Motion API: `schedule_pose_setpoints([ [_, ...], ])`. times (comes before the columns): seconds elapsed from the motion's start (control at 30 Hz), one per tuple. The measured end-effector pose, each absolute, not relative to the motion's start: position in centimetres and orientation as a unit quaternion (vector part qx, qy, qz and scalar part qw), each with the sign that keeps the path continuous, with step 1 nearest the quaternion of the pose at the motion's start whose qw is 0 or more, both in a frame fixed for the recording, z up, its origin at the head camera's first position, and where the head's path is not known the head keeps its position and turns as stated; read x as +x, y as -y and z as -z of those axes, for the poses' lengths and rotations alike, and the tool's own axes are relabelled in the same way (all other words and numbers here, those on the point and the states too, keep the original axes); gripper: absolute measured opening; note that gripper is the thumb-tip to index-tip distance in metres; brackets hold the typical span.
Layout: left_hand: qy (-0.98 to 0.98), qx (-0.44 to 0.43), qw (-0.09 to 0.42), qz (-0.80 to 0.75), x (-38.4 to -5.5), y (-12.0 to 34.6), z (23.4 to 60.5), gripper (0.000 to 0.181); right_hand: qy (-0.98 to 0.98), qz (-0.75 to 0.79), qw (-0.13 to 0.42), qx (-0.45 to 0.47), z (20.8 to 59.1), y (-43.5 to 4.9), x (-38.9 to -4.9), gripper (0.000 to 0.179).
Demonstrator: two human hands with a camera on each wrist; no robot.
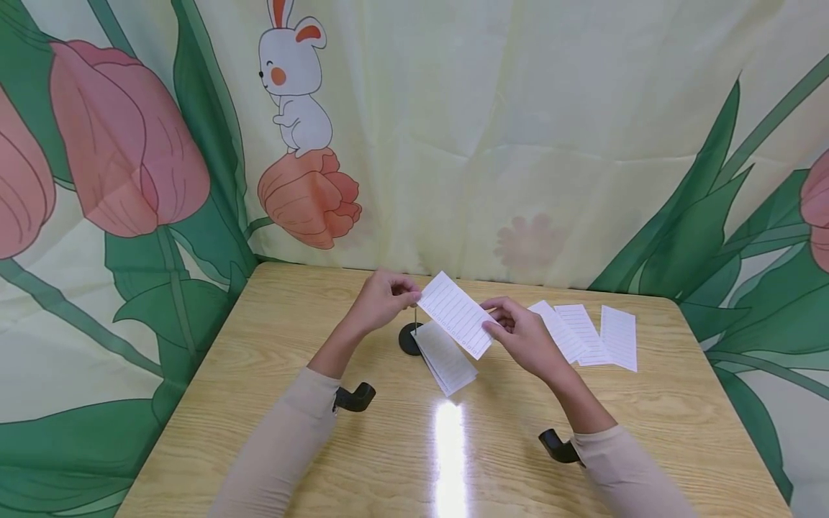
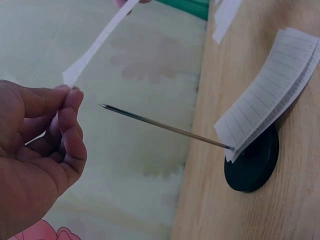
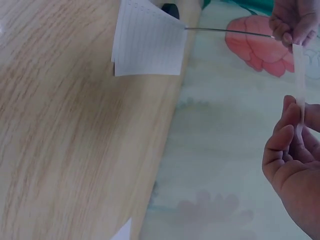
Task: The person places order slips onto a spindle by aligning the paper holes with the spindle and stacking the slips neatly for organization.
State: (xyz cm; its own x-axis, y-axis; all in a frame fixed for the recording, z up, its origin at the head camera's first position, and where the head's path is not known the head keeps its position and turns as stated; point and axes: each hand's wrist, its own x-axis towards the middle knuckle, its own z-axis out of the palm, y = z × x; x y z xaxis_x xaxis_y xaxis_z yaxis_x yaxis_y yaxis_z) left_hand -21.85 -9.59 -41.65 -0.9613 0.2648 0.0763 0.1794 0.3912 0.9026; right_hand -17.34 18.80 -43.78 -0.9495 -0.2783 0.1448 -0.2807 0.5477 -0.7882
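Note:
Between my two hands a lined paper slip point(image 1: 456, 314) is stretched out in the air. My left hand point(image 1: 387, 298) pinches its left end between thumb and fingers, and my right hand point(image 1: 518, 332) grips the opposite end. Below it stands a receipt spike with a round black base point(image 2: 252, 162) and a thin pointed metal rod point(image 2: 160, 125). Several lined slips point(image 2: 272, 90) are pierced at one end and lie low on the rod, against the base. In the left wrist view, the rod's tip is apart from the held slip.
Loose lined slips point(image 1: 618, 338) lie fanned on the wooden table point(image 1: 259, 403) to the right of my right hand. A printed curtain point(image 1: 440, 144) with tulips and a rabbit hangs behind the table's far edge. Black wrist camera mounts point(image 1: 355, 397) stick out from both sleeves.

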Motion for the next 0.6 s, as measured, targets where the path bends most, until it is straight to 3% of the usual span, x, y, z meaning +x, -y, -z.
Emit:
schedule_pose_setpoints([
  [0.6, -0.832, 0.108, 0.068, -0.539, -22.0, 10.1, 43.4, 0.009, 0.885, -0.439, 0.001, 0.158, 45.2, -18.2, -17.7, 0.028],
])
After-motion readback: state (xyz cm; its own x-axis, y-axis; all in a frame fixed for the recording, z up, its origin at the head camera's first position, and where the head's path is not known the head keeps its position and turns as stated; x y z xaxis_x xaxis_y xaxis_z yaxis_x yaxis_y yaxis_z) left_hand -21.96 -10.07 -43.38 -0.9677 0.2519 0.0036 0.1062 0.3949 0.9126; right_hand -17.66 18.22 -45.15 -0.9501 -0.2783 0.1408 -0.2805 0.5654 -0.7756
